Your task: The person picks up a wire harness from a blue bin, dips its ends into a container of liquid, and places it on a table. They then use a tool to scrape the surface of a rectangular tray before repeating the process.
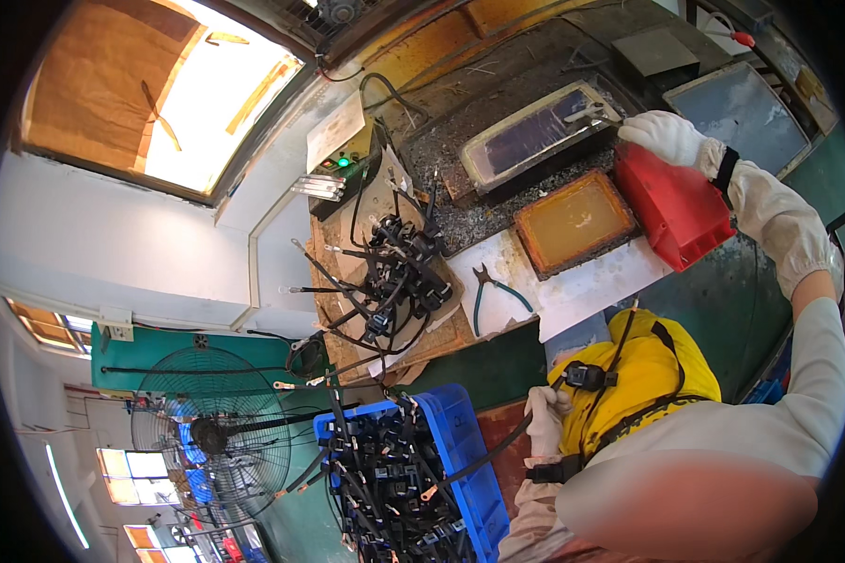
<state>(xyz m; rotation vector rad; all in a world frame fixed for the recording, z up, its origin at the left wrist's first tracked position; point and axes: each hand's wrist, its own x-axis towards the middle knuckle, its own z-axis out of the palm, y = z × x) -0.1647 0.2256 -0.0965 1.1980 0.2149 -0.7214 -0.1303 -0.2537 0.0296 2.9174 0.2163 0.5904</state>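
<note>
Beside the yellow apron (693,371), my left grip (546,413) is closed around a black cable (503,445), its boxy connector (586,377) just beyond the grip and its copper end (429,493) reaching over the blue crate (462,424), while my right grip (665,139) is closed on a metal tool (593,114) above the long pan (471,169).

From here I see a white glove (667,139), black cable (479,461) (copper-coloured lug (429,493)), red bin (671,206), blue crate (458,418), green-handled pliers (483,277).
</note>
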